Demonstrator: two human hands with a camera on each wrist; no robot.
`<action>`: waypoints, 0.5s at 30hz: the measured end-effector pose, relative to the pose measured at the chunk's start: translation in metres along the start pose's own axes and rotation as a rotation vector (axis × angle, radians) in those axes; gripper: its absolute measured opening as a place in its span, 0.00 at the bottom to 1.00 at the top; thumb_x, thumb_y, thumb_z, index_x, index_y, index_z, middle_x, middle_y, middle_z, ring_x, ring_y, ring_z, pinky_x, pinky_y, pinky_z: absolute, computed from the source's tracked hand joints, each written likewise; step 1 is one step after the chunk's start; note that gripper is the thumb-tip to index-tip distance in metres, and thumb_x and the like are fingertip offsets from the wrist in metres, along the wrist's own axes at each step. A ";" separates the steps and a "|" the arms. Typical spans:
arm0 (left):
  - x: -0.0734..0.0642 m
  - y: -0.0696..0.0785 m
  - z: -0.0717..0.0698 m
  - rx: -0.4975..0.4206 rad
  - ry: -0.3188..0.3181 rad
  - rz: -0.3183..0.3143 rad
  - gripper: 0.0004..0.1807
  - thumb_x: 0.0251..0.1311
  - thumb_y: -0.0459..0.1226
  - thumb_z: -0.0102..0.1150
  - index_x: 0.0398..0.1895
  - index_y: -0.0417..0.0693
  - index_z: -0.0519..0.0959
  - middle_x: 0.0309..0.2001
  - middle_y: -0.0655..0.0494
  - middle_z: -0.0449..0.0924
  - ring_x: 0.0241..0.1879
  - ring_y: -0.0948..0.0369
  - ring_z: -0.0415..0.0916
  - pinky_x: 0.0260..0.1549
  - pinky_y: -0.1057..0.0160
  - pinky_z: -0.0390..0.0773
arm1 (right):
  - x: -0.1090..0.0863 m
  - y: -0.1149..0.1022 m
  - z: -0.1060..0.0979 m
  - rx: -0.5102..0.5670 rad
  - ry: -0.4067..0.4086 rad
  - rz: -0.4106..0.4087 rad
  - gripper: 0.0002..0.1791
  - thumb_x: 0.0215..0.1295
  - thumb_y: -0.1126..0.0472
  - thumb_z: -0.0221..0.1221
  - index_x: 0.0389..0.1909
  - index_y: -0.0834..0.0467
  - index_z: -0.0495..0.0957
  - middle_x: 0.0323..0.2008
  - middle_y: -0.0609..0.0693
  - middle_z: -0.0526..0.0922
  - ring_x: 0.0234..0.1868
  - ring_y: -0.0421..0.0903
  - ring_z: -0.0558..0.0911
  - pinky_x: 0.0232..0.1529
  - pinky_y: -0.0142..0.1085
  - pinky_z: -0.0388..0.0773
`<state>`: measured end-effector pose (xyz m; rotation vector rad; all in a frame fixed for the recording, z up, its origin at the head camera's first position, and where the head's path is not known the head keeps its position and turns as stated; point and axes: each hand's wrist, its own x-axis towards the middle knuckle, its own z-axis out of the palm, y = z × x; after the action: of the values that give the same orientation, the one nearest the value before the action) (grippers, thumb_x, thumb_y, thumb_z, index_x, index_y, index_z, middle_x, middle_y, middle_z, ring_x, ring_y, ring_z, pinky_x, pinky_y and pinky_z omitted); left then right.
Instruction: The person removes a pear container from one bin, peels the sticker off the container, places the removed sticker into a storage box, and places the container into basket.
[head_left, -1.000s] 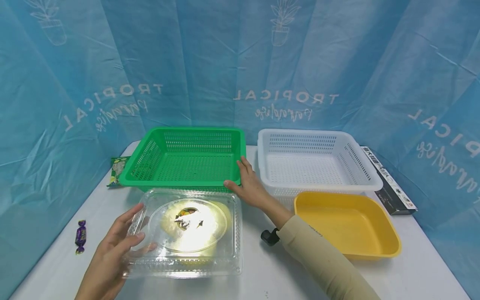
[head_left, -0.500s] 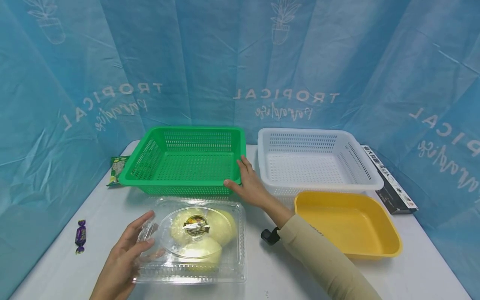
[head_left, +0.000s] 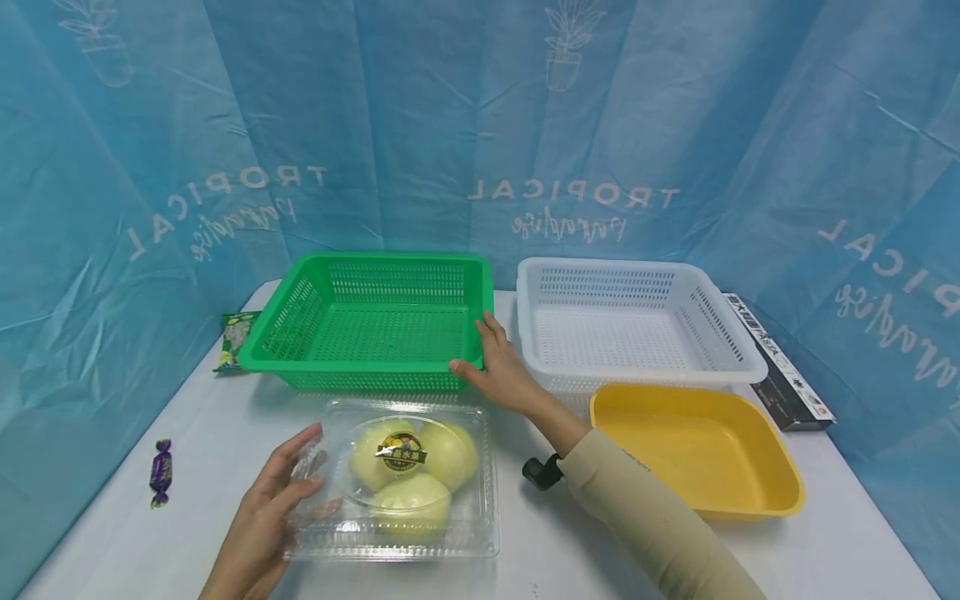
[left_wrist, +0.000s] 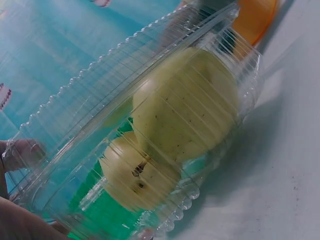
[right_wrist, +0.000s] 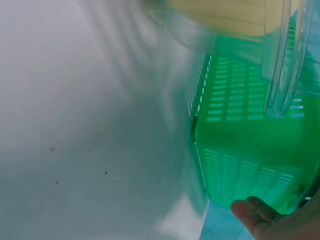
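Observation:
My left hand [head_left: 262,512] holds a clear plastic clamshell box [head_left: 480,492] by its left side, thumb on top and fingers at the edge. Inside lie three pale yellow-green fruits [head_left: 412,504] that look like pears, under a lid with a dark round label [head_left: 400,452]. A shadow falls on the table beneath the box in the left wrist view, where a stem shows on one fruit [left_wrist: 140,172]. My right hand [head_left: 502,371] rests at the front right corner of the green basket [head_left: 367,367], its fingers fairly straight along the rim.
A white basket [head_left: 645,375] stands right of the green one, with a yellow tub [head_left: 697,508] in front. Behind it lies a black pasta box [head_left: 787,392]. A purple wrapped candy [head_left: 161,473] is at the left, and a green packet [head_left: 234,342] beside the green basket.
My left hand has moved the clamshell box a little to the right and levelled it, so glare has left the lid and the fruits show clearly. My right hand stays at the green basket.

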<state>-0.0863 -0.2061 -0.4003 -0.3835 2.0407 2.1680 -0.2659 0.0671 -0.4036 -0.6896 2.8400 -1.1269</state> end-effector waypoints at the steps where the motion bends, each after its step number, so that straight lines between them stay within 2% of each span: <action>1: 0.000 0.000 0.000 -0.004 0.002 -0.002 0.34 0.65 0.32 0.47 0.71 0.68 0.54 0.77 0.60 0.30 0.75 0.45 0.36 0.55 0.48 0.76 | 0.000 0.000 0.000 0.004 -0.002 0.000 0.47 0.66 0.39 0.50 0.74 0.62 0.41 0.76 0.56 0.35 0.75 0.61 0.47 0.70 0.58 0.55; 5: 0.003 -0.002 0.001 -0.024 -0.012 0.005 0.33 0.66 0.32 0.46 0.71 0.66 0.54 0.77 0.59 0.32 0.75 0.46 0.36 0.47 0.56 0.81 | -0.001 -0.002 -0.002 0.020 -0.015 0.005 0.47 0.66 0.40 0.51 0.74 0.62 0.41 0.76 0.56 0.35 0.75 0.61 0.47 0.69 0.58 0.55; 9: 0.006 -0.005 0.002 -0.021 -0.016 0.005 0.33 0.66 0.32 0.46 0.72 0.65 0.54 0.77 0.59 0.34 0.75 0.47 0.36 0.46 0.57 0.81 | -0.001 -0.004 -0.004 0.032 -0.019 0.011 0.47 0.66 0.40 0.51 0.74 0.62 0.42 0.76 0.57 0.36 0.75 0.60 0.47 0.70 0.58 0.55; 12: 0.008 -0.007 0.003 0.043 -0.006 0.021 0.33 0.66 0.33 0.47 0.71 0.64 0.54 0.77 0.59 0.36 0.75 0.47 0.38 0.49 0.61 0.78 | -0.001 -0.006 -0.005 0.034 -0.021 0.018 0.47 0.66 0.40 0.51 0.74 0.62 0.42 0.76 0.56 0.36 0.75 0.59 0.46 0.70 0.58 0.55; 15: 0.010 -0.009 0.005 0.125 0.005 0.047 0.32 0.66 0.35 0.49 0.71 0.64 0.54 0.76 0.59 0.39 0.75 0.47 0.38 0.50 0.71 0.72 | -0.001 -0.006 -0.005 0.037 -0.021 0.024 0.47 0.66 0.40 0.52 0.74 0.61 0.42 0.76 0.56 0.36 0.75 0.59 0.46 0.70 0.58 0.55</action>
<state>-0.0936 -0.2012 -0.4115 -0.3294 2.1955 2.0522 -0.2633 0.0676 -0.3961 -0.6594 2.7952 -1.1588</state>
